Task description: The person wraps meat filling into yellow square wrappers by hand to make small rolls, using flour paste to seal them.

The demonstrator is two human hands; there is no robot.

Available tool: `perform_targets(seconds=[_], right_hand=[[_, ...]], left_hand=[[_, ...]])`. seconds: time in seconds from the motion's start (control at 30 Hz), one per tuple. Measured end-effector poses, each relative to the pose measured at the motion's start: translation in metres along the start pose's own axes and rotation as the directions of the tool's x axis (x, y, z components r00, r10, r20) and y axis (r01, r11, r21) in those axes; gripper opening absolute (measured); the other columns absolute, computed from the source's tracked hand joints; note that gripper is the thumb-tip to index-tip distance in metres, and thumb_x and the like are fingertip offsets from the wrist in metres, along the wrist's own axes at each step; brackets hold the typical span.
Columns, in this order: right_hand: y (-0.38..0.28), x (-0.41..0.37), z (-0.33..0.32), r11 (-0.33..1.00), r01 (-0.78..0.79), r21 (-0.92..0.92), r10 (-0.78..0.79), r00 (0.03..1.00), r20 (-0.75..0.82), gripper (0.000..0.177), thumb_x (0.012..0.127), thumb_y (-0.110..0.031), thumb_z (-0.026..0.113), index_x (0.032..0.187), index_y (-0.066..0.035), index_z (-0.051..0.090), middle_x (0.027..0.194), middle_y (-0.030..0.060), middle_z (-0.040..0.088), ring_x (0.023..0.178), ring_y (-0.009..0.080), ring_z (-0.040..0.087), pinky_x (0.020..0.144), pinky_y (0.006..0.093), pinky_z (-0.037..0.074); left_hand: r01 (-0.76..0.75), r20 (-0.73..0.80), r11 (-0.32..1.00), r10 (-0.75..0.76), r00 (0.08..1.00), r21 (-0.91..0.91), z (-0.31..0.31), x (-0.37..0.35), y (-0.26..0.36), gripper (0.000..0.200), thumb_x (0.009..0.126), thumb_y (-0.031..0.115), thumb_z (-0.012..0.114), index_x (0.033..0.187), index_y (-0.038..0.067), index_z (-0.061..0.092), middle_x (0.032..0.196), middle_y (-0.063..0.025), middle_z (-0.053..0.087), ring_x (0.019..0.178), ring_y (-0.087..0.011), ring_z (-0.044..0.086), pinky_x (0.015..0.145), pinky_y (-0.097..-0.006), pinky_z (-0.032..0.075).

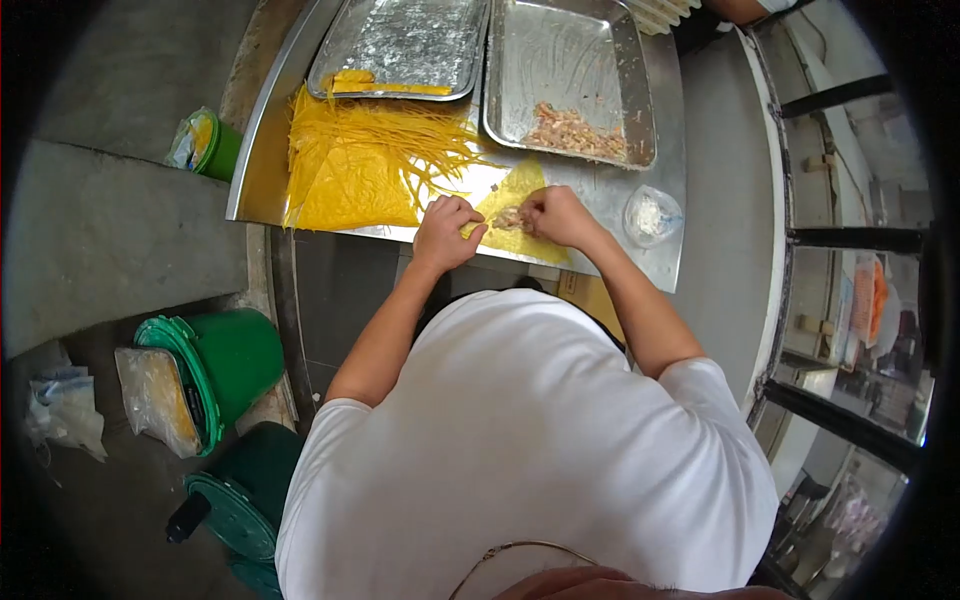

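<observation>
A yellow wrapper sheet lies on the metal table with a strip of chopped meat filling across it. My left hand pinches the wrapper's left side, close to the filling's end. At the other end, my right hand has its fingers pressed together on the filling. To the left is a pile of yellow wrapper sheets with loose shredded strips along its upper right. Above my hands, a deep metal tray holds more chopped filling in its lower end.
A shallow metal tray at the upper left has yellow rolls along its near edge. A clear tub of white paste or powder stands at the table's right. Green buckets stand on the floor at left. Another person's arm shows at top right.
</observation>
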State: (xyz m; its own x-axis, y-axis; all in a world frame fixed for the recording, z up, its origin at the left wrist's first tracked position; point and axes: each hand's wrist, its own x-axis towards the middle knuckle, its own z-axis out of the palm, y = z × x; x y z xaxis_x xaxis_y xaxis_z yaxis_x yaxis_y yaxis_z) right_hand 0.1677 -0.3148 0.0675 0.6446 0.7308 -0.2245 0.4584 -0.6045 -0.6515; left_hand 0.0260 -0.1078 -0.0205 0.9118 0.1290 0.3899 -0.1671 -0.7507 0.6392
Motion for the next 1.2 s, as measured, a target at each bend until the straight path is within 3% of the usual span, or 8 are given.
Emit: perform_targets(seconds=[0.2,0.4,0.53,0.67,0.8,0.97,1.13,1.2], right_hand=[[-0.021,0.023,-0.020,0.976,-0.013,0.218,0.056,0.980,-0.193,0.020,0.084,-0.014,0.067,0.095,-0.001,0.078,0.086,0.0239,0.074,0.078,0.0360,0.073,0.075,0.0421,0.058],[-0.010,0.064,0.052,0.919,0.190,-0.345,-0.239,0.966,-0.103,0.020,0.082,-0.011,0.067,0.090,0.005,0.075,0.090,0.0265,0.075,0.084,0.0431,0.073,0.085,0.0495,0.059],[-0.011,0.077,0.043,0.940,0.043,-0.338,-0.074,0.994,-0.078,0.021,0.086,-0.013,0.064,0.089,0.005,0.075,0.087,0.0272,0.074,0.084,0.0425,0.073,0.085,0.0500,0.060],[-0.030,0.036,-0.009,0.996,-0.030,0.081,0.032,0.999,-0.029,0.022,0.085,-0.011,0.062,0.096,-0.002,0.079,0.089,0.0258,0.073,0.083,0.0408,0.073,0.081,0.0477,0.059],[0.001,0.007,0.007,0.994,0.018,-0.111,-0.003,0.990,0.139,0.021,0.085,-0.012,0.063,0.097,-0.004,0.080,0.090,0.0255,0.074,0.083,0.0408,0.073,0.081,0.0473,0.058],[0.012,-0.004,0.014,0.940,-0.092,-0.330,0.099,0.995,0.003,0.019,0.080,-0.012,0.071,0.095,-0.003,0.079,0.093,0.0250,0.074,0.085,0.0416,0.071,0.079,0.0475,0.057],[0.006,-0.010,-0.027,0.996,-0.090,0.013,0.089,0.994,0.058,0.020,0.087,-0.009,0.067,0.102,-0.001,0.077,0.090,0.0182,0.076,0.082,0.0282,0.073,0.080,0.0392,0.058],[-0.025,-0.017,-0.068,0.973,0.038,0.227,0.002,0.984,-0.176,0.022,0.094,-0.006,0.063,0.111,0.001,0.076,0.096,0.0111,0.077,0.087,0.0189,0.070,0.082,0.0349,0.057]], left_hand=[[0.012,0.018,1.000,-0.012,1.000,-0.009,-0.001,-0.003,0.002,0.015,0.077,0.017,0.084,0.087,0.012,0.074,0.094,-0.0063,0.065,0.096,-0.0290,0.062,0.088,-0.0412,0.049],[-0.009,-0.006,1.000,0.009,1.000,-0.021,0.000,-0.004,-0.001,0.016,0.077,0.017,0.083,0.088,0.011,0.074,0.095,-0.0066,0.066,0.095,-0.0296,0.062,0.088,-0.0421,0.050],[0.004,0.020,1.000,-0.004,1.000,-0.027,0.001,-0.005,-0.002,0.018,0.077,0.018,0.083,0.090,0.011,0.074,0.096,-0.0067,0.066,0.097,-0.0294,0.062,0.088,-0.0420,0.050],[0.028,0.018,0.999,-0.028,0.999,-0.036,-0.001,-0.003,0.001,0.020,0.077,0.018,0.083,0.094,0.011,0.076,0.097,-0.0068,0.065,0.098,-0.0292,0.061,0.089,-0.0418,0.049],[0.005,0.037,1.000,-0.004,0.999,-0.026,-0.001,-0.003,0.002,0.021,0.077,0.018,0.083,0.096,0.010,0.077,0.098,-0.0075,0.065,0.097,-0.0295,0.061,0.088,-0.0417,0.050],[-0.008,0.000,1.000,0.008,1.000,-0.005,-0.001,-0.002,0.003,0.020,0.077,0.018,0.083,0.095,0.011,0.076,0.096,-0.0072,0.065,0.095,-0.0295,0.061,0.086,-0.0410,0.050],[-0.001,0.001,1.000,0.001,1.000,-0.011,-0.001,-0.001,0.004,0.020,0.078,0.017,0.084,0.095,0.010,0.076,0.095,-0.0086,0.065,0.094,-0.0304,0.062,0.085,-0.0415,0.052],[0.003,0.002,1.000,-0.003,1.000,-0.012,-0.001,-0.001,0.005,0.020,0.078,0.017,0.084,0.095,0.010,0.076,0.095,-0.0085,0.065,0.095,-0.0306,0.062,0.085,-0.0416,0.052]])
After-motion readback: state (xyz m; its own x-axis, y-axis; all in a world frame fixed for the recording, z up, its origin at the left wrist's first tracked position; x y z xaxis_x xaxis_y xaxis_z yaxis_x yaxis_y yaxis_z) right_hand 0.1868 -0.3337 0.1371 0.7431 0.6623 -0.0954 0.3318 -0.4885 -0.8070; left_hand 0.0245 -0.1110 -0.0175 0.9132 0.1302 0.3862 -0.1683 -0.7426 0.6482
